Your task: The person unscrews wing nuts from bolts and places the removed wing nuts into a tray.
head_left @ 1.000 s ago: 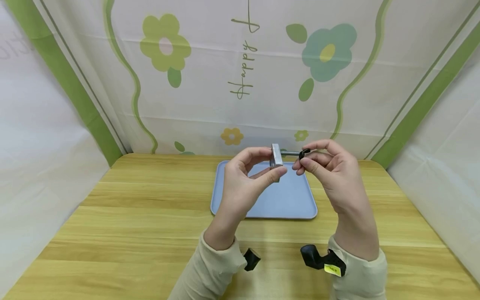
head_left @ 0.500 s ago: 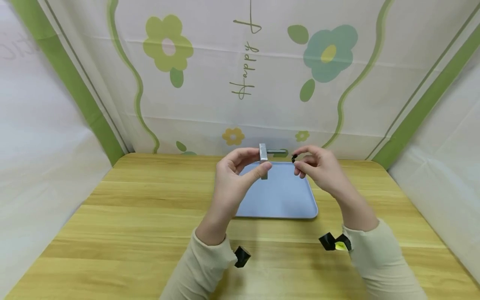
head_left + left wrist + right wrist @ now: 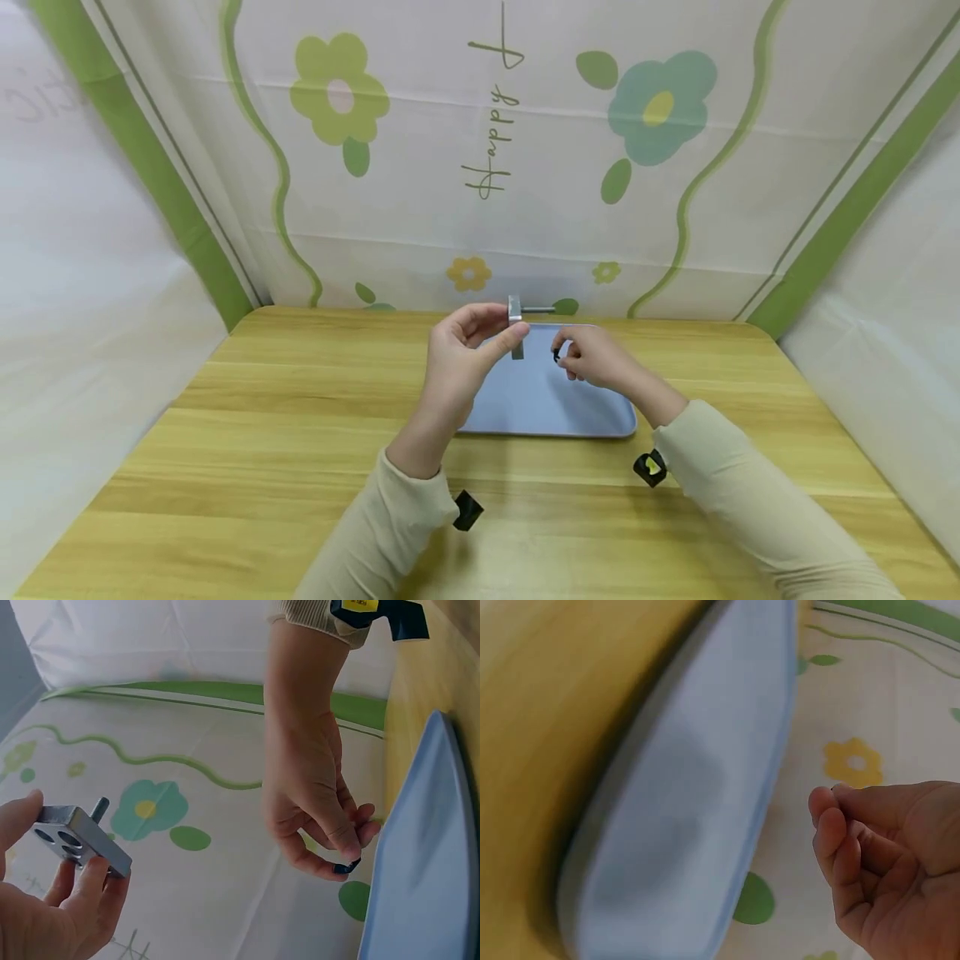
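Note:
My left hand (image 3: 453,362) holds a silver metal block (image 3: 514,310) upright above the tray, between thumb and fingers. Several round holes show in the block's face in the left wrist view, and a metal rod (image 3: 100,809) sticks out of it. In the head view the rod points right, its end bare. To the right and lower, my right hand (image 3: 596,358) pinches a small black nut-like piece (image 3: 557,355) between thumb and forefinger. That piece is mostly covered by the fingertips, and the right wrist view hides nearly all of it.
Beneath both hands lies a light blue tray (image 3: 555,408) with a low rim, on a wooden table (image 3: 300,450). A flower-printed cloth (image 3: 420,167) hangs behind the table, with white cloth sides to the left and right. Black wrist cameras (image 3: 468,510) hang at both cuffs.
The black piece came off the rod's end, and my right hand carried it away, then left and down over the tray. My left hand shifted slightly left with the block.

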The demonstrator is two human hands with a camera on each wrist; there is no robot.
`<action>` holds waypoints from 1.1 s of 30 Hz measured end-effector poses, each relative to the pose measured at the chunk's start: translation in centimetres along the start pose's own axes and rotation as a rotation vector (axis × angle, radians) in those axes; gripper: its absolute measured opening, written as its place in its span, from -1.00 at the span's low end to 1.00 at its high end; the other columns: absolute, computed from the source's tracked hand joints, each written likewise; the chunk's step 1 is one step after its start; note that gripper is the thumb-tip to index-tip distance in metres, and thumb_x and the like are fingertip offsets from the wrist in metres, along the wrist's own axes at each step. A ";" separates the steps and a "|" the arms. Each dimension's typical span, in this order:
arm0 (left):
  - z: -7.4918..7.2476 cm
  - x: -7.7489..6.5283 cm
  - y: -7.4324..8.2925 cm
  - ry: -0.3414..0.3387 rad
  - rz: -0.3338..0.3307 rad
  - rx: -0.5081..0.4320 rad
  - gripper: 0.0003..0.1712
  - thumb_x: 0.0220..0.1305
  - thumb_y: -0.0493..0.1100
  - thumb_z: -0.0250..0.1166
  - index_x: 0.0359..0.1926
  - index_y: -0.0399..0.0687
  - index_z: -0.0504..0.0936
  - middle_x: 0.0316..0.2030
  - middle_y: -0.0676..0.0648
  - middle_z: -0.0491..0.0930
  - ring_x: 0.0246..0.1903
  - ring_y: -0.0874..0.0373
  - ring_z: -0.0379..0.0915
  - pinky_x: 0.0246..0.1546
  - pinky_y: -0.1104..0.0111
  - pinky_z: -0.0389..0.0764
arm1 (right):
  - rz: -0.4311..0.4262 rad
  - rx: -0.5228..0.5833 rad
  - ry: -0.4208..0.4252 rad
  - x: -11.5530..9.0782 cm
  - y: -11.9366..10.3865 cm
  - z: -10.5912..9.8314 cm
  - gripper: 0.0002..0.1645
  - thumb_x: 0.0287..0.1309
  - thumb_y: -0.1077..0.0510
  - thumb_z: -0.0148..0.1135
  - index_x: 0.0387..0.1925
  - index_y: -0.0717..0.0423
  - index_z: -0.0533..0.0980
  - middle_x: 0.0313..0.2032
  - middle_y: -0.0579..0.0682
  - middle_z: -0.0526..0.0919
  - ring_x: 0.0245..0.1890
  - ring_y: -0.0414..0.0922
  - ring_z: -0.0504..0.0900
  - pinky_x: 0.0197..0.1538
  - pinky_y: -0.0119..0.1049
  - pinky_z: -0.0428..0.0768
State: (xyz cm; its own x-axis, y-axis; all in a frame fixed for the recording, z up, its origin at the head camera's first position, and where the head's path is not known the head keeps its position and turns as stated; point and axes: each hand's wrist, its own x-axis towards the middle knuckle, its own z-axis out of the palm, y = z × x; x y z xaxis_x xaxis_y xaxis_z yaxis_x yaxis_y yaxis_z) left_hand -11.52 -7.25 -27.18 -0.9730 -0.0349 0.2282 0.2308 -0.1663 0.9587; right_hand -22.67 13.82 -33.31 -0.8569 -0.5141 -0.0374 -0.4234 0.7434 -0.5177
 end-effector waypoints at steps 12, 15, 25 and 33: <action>-0.8 1.4 -2.5 -0.003 -0.249 -0.041 -0.64 0.27 -0.22 0.39 0.04 -0.27 0.62 -0.15 -0.05 0.65 -0.12 0.20 0.62 0.16 0.15 0.66 | 0.011 -0.157 -0.070 2.8 0.8 2.3 -0.83 0.16 0.39 0.23 -0.17 0.26 0.56 -0.58 0.00 0.60 -0.61 -0.18 0.49 -0.49 -0.41 0.44; -1.0 1.7 -3.0 -0.002 -0.283 -0.071 -0.63 0.29 -0.23 0.37 0.07 -0.30 0.59 -0.10 -0.07 0.63 -0.08 0.19 0.60 0.21 0.13 0.62 | 0.018 -0.174 -0.084 3.2 0.7 2.7 -0.83 0.15 0.38 0.27 -0.18 0.26 0.56 -0.53 0.01 0.60 -0.57 -0.16 0.50 -0.43 -0.39 0.47; -2.0 2.1 -4.8 -0.003 -0.356 -0.163 -0.63 0.39 -0.24 0.26 0.10 -0.41 0.54 -0.11 -0.04 0.57 -0.22 0.25 0.59 0.30 0.09 0.53 | 0.054 -0.207 -0.114 3.5 0.7 3.3 -0.84 0.17 0.33 0.31 -0.18 0.25 0.57 -0.52 0.01 0.60 -0.56 -0.15 0.51 -0.31 -0.30 0.54; -2.4 2.4 -5.9 0.011 -0.466 -0.195 -0.57 0.42 -0.18 0.25 0.15 -0.43 0.52 0.06 -0.19 0.60 -0.08 0.17 0.63 0.18 0.28 0.62 | 0.040 -0.096 0.048 2.1 0.0 2.1 -0.72 0.33 0.20 0.23 -0.01 0.28 0.61 -0.19 0.15 0.71 -0.18 0.02 0.67 -0.08 -0.07 0.69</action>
State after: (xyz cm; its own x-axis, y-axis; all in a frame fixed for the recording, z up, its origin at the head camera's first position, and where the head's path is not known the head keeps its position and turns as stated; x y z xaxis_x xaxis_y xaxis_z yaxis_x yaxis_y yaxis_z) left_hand -15.25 -8.72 -32.66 -0.9726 0.0771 -0.2194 -0.2325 -0.3479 0.9082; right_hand -23.87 11.82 -35.21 -0.8859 -0.4636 -0.0141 -0.4128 0.8020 -0.4318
